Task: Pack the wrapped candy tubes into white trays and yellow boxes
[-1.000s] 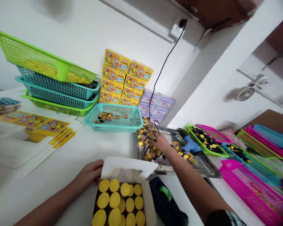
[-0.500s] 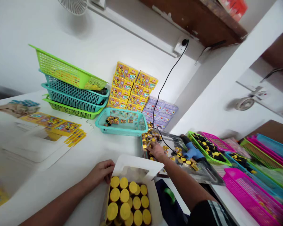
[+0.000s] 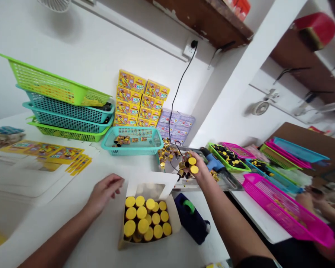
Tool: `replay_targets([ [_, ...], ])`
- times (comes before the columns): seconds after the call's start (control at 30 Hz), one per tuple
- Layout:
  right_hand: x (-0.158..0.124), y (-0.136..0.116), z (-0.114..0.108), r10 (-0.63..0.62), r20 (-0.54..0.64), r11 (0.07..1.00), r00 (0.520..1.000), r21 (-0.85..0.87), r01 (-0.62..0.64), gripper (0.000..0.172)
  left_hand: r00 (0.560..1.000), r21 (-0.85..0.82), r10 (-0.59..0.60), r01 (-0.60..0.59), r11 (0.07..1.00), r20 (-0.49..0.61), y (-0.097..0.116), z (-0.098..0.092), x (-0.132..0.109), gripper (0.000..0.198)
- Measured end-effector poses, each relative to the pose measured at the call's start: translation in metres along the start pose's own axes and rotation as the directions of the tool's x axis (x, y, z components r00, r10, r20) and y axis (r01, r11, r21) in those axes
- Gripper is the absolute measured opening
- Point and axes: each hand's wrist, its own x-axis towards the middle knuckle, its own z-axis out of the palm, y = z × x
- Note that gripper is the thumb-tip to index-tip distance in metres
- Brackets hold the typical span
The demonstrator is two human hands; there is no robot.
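Several yellow-capped tubes (image 3: pixel 194 169) sit gripped in my right hand (image 3: pixel 202 170), over the metal tray (image 3: pixel 231 180) — two caps face me. My left hand (image 3: pixel 104 192) is free, fingers loosely curled, just beside the white box (image 3: pixel 175 213) — its lid up, rows of yellow caps (image 3: pixel 142 212) showing inside.

- Stacked green and teal baskets (image 3: pixel 64 118): between 9 and 10 o'clock of the view's centre
- Yellow printed boxes (image 3: pixel 130 95): between 10 and 11
- Lilac boxes (image 3: pixel 182 128): 4 o'clock of the yellow ones
- Brown shelf (image 3: pixel 201 18): 1 o'clock
- White socket (image 3: pixel 188 53) with black plug (image 3: pixel 194 44): between 12 and 1
- Small fan (image 3: pixel 260 108): between 2 and 3
- Pink basket (image 3: pixel 269 215): 4 o'clock
- Dark tape dispenser (image 3: pixel 194 223): between 5 and 6
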Motion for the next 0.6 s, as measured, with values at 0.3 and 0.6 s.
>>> replay_targets([
  [0.3,-0.159,-0.002,0.035,-0.15,0.411,0.867,0.899,0.492,-0.08,0.033,0.733,0.151,0.633,-0.675,0.722,0.249,0.093,0.053,-0.098,0.025],
  [0.6,-0.163,0.035,0.101,0.179,0.407,0.8,0.896,0.469,-0.373,0.032,0.946,-0.246,-0.016,0.1,0.964,0.323,0.083,0.065,-0.081,0.038],
])
